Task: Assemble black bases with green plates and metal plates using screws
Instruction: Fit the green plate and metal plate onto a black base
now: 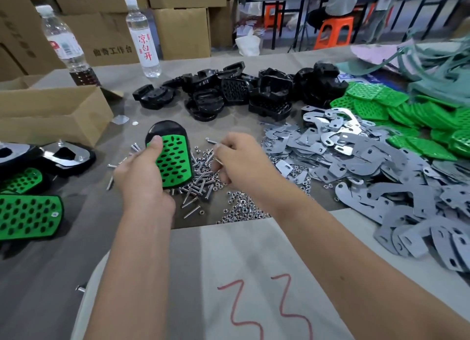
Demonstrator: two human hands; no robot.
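Left hand (142, 171) grips black oval base topped with perforated green plate (174, 161), long axis pointing away from person. Right hand (241, 161), just beside, pinches small silver screw (211, 141) over loose screw pile (201, 179), nearer plate's right edge.

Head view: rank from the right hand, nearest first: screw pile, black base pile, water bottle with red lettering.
From the right hand:
1. Screw pile, directly beside and below the fingers.
2. Black base pile, farther back on the table.
3. Water bottle with red lettering, far back, to the left.
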